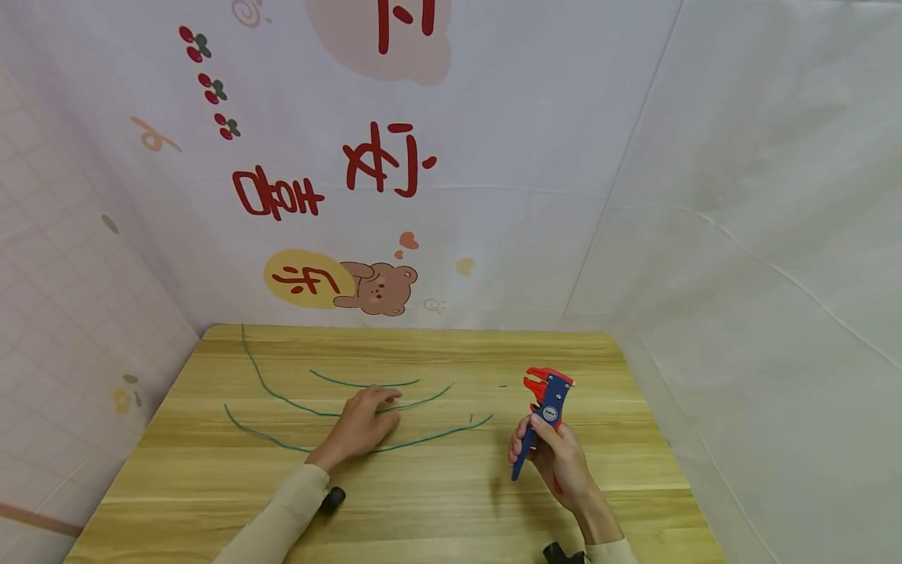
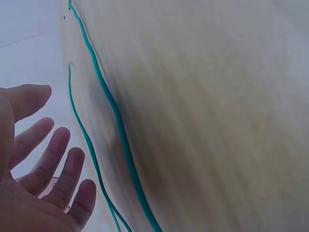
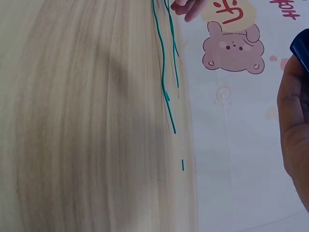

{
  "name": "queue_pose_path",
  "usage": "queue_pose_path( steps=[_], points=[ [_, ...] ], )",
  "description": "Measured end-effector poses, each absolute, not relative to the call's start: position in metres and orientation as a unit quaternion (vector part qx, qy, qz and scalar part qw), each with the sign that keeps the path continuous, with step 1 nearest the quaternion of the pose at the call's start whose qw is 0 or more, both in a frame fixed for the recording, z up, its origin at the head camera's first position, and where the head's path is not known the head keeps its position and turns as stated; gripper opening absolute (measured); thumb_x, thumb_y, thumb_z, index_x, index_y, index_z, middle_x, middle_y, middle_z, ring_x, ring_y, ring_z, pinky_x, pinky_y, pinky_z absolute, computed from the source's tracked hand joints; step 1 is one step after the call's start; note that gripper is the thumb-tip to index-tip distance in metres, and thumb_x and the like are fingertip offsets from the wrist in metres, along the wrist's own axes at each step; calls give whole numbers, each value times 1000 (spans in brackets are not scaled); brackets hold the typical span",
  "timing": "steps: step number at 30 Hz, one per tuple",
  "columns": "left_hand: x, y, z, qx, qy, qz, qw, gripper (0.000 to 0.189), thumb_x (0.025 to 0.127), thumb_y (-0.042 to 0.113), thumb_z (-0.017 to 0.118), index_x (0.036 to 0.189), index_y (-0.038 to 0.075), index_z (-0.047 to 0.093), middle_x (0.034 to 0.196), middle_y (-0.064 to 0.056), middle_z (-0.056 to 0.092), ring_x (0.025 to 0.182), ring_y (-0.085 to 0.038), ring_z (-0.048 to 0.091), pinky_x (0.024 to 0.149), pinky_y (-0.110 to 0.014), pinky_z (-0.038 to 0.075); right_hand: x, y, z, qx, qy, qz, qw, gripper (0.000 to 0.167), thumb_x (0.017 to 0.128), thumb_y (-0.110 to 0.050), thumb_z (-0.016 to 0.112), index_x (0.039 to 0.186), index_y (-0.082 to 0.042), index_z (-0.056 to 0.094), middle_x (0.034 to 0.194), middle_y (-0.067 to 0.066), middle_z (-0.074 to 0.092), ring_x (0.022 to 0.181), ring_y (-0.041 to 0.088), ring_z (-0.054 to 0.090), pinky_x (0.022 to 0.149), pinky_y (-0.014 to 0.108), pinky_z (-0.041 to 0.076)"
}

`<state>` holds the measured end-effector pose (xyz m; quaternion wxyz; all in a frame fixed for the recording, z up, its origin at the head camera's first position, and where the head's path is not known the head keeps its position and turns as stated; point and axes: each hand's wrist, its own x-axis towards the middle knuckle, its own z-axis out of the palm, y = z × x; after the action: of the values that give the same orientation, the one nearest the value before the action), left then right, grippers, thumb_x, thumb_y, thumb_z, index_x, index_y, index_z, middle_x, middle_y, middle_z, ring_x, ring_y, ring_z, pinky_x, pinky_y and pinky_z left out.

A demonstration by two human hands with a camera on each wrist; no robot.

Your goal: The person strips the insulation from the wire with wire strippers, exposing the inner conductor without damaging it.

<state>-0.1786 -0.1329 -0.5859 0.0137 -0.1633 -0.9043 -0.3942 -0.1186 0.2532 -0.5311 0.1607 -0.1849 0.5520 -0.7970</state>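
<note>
And there are the pliers point(image 1: 550, 413), up in the right hand point(image 1: 560, 462) above the right side of the wooden table point(image 1: 423, 509): blue body, red toothed jaws pointing away from the person, a round pale badge near the middle, red showing along the far edge. Fingers and thumb wrap firmly round the handles.

Over to the left hand point(image 1: 362, 423), holding nothing, above three green wires: a short far one point(image 1: 352, 385), a long middle one point(image 1: 282, 398) and a near one point(image 1: 426, 440), all bowed toward the person. Whether it touches any, I can't tell. Two tiny green scraps, one point(image 1: 503, 385) near the pliers, another point(image 1: 471, 418) just beside the near wire's right end.

Now the left wrist camera, and here's what the head view hides: fingers loosely spread, gaps between them, with two wires meeting low in the picture. The right wrist camera catches only a dark blue bit of the tool at its edge; the head view gives its jaws and badge.
</note>
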Motion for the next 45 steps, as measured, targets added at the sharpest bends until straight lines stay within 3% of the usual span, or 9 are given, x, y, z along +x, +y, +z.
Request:
queue_pose_path(
  steps=[7,15,26,34,45],
  points=[
    [-166,-126,-582,-192,-902,-387,16,36,105,13,81,139,5,77,135,-11,75,129,-35,68,110,-62,50,-118,255,-532,-183,551,-798,158,41,126,-22,30,111,-6,64,97,2,74,90,18,76,89,35,67],
    [-154,-118,-584,-249,-896,-366,43,33,104,16,84,133,3,79,126,-8,76,116,-31,71,100,-50,58,-119,255,-532,-182,551,-799,160,40,126,-22,30,112,-5,64,98,2,73,91,18,76,89,36,66],
    [-147,-119,-590,-259,-890,-375,-12,32,106,21,83,133,5,79,129,-7,78,119,-30,74,103,-48,62,-119,252,-531,-183,548,-799,164,40,126,-22,32,112,-4,65,97,3,74,90,18,76,89,36,67],
    [-148,-117,-594,-247,-887,-388,-47,20,103,20,85,118,8,83,114,-5,76,103,-24,72,90,-34,61,-118,251,-531,-178,549,-799,169,40,126,-22,31,112,-6,65,98,2,74,90,18,76,89,34,66],
    [-148,-108,-599,-233,-897,-373,-27,7,99,14,88,97,16,81,95,4,73,91,-16,66,82,-27,52,-116,248,-533,-180,546,-800,172,40,126,-22,32,112,-6,65,98,3,74,91,18,77,90,35,67]
  ],
)
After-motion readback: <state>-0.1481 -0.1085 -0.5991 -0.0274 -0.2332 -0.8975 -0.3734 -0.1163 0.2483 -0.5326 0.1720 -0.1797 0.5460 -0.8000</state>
